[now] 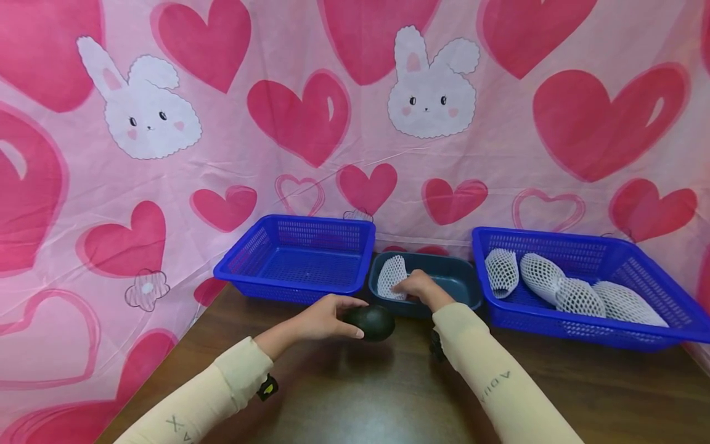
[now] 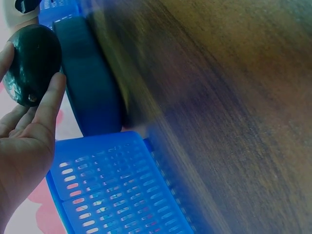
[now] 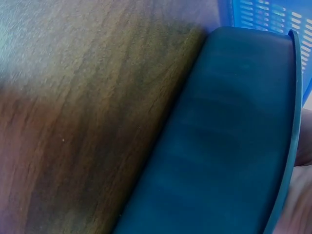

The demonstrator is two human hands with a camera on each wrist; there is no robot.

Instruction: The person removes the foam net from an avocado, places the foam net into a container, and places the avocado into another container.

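Note:
My left hand (image 1: 324,319) grips a glossy dark green avocado (image 1: 370,322), thumb on one side and fingers on the other. In the left wrist view the avocado (image 2: 35,63) shows its stem end, and the fingers wrap its lower side. Over the dark teal tub (image 1: 452,277), my right hand (image 1: 420,287) reaches in and pinches the lower edge of a white foam net sleeve (image 1: 392,277), which stands at the tub's left end. The right wrist view shows mainly the tub's outer wall (image 3: 219,131); the fingertips are hidden behind its rim.
A blue perforated basket (image 1: 318,287) stands left of the tub. To the right, another blue basket (image 1: 554,327) holds several pieces in white foam nets (image 1: 579,297). All stand on a brown wooden table (image 1: 355,394), before a pink heart-patterned cloth (image 1: 366,148).

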